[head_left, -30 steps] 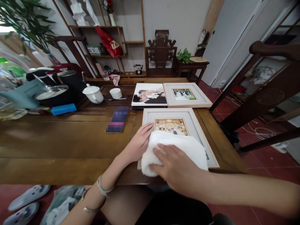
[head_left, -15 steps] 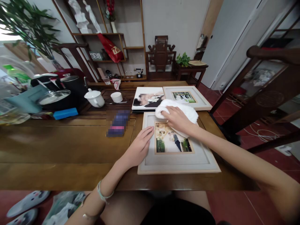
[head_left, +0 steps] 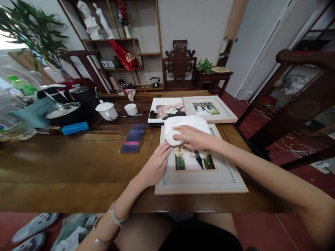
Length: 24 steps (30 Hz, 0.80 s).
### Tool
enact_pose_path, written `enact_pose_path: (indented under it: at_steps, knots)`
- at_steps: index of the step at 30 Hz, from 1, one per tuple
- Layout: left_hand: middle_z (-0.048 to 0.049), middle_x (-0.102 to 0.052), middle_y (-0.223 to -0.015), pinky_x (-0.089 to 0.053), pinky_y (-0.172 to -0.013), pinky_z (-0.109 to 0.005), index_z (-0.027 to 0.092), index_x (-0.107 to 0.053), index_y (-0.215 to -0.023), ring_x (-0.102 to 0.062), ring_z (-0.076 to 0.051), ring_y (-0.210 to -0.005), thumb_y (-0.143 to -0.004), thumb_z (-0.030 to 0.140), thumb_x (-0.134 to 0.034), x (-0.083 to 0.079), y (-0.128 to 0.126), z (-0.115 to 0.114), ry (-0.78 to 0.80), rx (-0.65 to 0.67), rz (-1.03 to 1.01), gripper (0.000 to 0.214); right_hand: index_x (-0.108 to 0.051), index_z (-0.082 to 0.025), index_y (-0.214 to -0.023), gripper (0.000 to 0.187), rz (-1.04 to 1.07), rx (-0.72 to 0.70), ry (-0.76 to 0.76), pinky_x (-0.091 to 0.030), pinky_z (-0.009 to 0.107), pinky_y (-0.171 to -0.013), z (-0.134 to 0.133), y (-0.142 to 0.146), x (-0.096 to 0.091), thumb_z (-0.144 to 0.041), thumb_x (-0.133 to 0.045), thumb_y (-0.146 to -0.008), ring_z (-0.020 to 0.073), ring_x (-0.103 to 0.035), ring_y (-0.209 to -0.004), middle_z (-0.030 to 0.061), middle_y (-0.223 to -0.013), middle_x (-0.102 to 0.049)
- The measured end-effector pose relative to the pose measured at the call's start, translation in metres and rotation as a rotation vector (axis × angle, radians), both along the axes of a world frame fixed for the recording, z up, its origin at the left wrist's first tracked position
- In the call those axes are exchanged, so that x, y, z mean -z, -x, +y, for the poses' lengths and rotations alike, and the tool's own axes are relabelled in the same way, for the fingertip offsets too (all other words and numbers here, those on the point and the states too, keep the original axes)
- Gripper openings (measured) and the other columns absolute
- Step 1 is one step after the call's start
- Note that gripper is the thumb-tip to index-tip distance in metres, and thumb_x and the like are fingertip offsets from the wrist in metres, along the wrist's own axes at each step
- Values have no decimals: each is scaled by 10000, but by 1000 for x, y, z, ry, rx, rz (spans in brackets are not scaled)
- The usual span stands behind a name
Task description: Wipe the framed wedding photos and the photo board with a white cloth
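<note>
A pale wooden picture frame [head_left: 199, 188] with a wedding photo [head_left: 195, 162] lies flat on the table. My right hand [head_left: 192, 137] grips a folded white cloth [head_left: 184, 122] and presses it on the upper part of this frame, covering the photo's top edge. My left hand [head_left: 157, 162] lies on the frame's left edge with fingers stretched out, their tips touching the cloth's lower corner. Just behind, a second picture frame [head_left: 225, 113] and a white photo panel [head_left: 157, 101] lie side by side.
Left on the table [head_left: 78, 164] are a blurred dark-blue item [head_left: 133, 137], a white lidded cup [head_left: 106, 111], a small white bowl [head_left: 131, 109], a blue box [head_left: 75, 128] and a glass-lidded pan [head_left: 64, 111]. A dark wooden chair [head_left: 295, 101] stands close on the right.
My right hand has slid the cloth left and slightly toward me, across the frame's top to its left corner. My left hand stays on the frame's left edge.
</note>
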<state>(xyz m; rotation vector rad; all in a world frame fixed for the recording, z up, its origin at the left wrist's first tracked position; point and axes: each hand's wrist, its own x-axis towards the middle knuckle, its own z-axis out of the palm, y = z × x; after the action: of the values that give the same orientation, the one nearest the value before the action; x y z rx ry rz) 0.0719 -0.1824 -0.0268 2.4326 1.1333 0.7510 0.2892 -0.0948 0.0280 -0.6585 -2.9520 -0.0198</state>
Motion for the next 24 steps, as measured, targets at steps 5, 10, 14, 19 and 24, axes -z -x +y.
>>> enact_pose_path:
  at_steps: [5,10,14,19,24]
  knots:
    - [-135,-406,-1483,-287,-1162,-525,159,-409,-1426,-321,-251,-1403,-967,146,-303,0,0,0,-2,19,-30,472,-587,-163,-1061,403,-63,71,-29,-380,466,-996,-10,-28,-3,21,-521,-708,276,-425,-1291,176,-1350,-507]
    - [-131,-402,-1487,-282,-1166,-525,168,-397,-1433,-310,-248,-1409,-969,143,-305,2,1,1,-10,28,-48,473,-604,-157,-987,387,-72,175,-35,-399,470,-975,-16,-66,-3,33,-485,-672,300,-459,-1263,184,-1339,-518]
    - [-134,-397,-1489,-272,-1172,-517,159,-398,-1430,-302,-241,-1413,-970,147,-300,2,1,1,1,28,-33,470,-597,-153,-971,393,-91,231,-37,-429,462,-913,-16,-84,-3,29,-468,-648,326,-501,-1209,205,-1336,-516]
    - [-142,-392,-1490,-267,-1174,-516,142,-404,-1424,-297,-239,-1415,-970,145,-295,1,0,0,8,22,-30,467,-594,-174,-940,371,-102,268,-33,-451,433,-835,-25,-78,-6,14,-460,-650,307,-577,-1066,163,-1248,-572]
    - [-136,-391,-1492,-266,-1174,-521,155,-396,-1430,-298,-238,-1415,-970,146,-301,1,1,0,6,24,-32,471,-607,-196,-907,334,-89,207,69,-456,395,-801,-65,-61,-14,-4,-482,-663,271,-608,-971,128,-1182,-606]
